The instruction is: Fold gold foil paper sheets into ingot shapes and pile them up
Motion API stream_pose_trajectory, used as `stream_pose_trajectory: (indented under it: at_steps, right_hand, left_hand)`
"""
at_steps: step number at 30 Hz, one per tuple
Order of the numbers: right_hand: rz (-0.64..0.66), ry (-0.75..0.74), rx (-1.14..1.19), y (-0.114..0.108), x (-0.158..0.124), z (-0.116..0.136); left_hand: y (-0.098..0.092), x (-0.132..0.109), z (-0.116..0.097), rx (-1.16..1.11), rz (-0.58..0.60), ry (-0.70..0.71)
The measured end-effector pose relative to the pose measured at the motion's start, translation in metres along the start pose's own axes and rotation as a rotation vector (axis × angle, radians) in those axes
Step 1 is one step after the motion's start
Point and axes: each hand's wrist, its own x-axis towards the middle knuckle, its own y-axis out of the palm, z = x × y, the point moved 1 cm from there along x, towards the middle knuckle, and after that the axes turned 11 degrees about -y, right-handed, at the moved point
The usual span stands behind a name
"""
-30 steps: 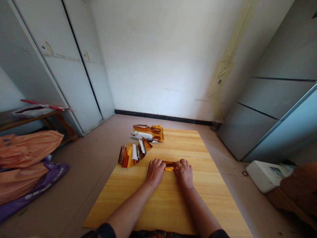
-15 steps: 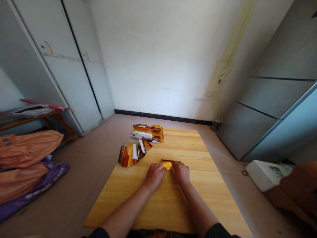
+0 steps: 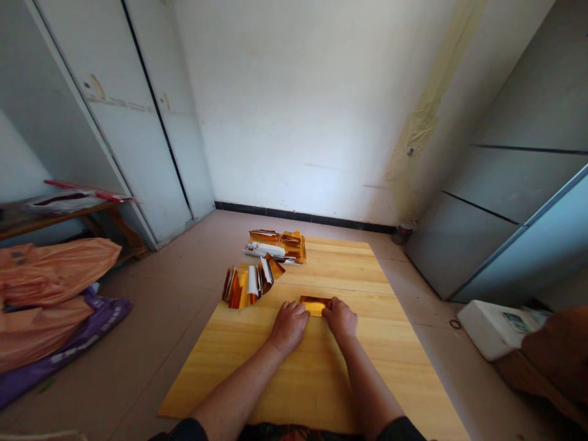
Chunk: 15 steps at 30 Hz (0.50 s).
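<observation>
A small sheet of shiny gold paper (image 3: 315,306) lies on the wooden table (image 3: 367,361) between my two hands. My left hand (image 3: 290,326) is closed, its fingertips at the sheet's left end. At the right end my right hand (image 3: 340,318) pinches the paper between thumb and fingers. Farther left sits a loose bundle of folded gold and white papers (image 3: 252,283). Behind it, at the table's far edge, is another pile of gold paper (image 3: 294,246) with a white piece in front.
Orange and purple bags (image 3: 59,275) lie on the floor at left, below a low wooden shelf (image 3: 110,211). A tall grey refrigerator (image 3: 478,214) stands at right, with a white foam box (image 3: 491,327) near it. The wall (image 3: 294,122) rises behind the table.
My right hand has shifted slightly right along the gold paper, so more of the sheet shows. My left hand stays at its left end. The view has turned slightly.
</observation>
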Motion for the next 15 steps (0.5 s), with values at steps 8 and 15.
stream_pose_trajectory:
  at_steps: [8,15]
  right_hand:
    - [-0.069,-0.033,-0.021,0.003,-0.005,-0.006]
    - [-0.149,-0.072,-0.084,0.012,-0.013,0.016]
  left_hand:
    - [0.000,0.000,-0.001,0.023,-0.003,0.007]
    - [0.000,-0.001,-0.001,0.019,0.005,-0.012]
